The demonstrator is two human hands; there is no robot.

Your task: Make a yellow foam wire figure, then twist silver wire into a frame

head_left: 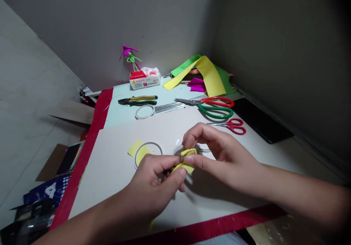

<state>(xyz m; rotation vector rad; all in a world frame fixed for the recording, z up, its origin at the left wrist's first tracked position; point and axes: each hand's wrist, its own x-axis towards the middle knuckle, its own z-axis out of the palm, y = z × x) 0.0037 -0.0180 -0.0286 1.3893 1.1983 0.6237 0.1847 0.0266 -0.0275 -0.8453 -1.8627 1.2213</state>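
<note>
Between my two hands is a small folded piece of yellow paper (189, 168). My left hand (156, 183) pinches its lower left part between thumb and fingers. With thumb and fingertips, my right hand (216, 150) grips the upper right part. Whether something thin is wrapped inside the fold, I cannot tell. Just beyond my left hand lies a roll of tape (148, 143), with a flat yellow scrap (137, 148) partly inside its ring. Another ring-shaped thing (203, 150) is mostly hidden behind my right hand.
Pliers (138, 100), a white tape roll (144, 112) and thin wires (170, 107) lie farther back. Large scissors (216, 106), small red scissors (236, 125) and a black phone (261, 120) are to the right. Behind stand a small box (145, 80), figures (133, 58) and a yellow strip (211, 75).
</note>
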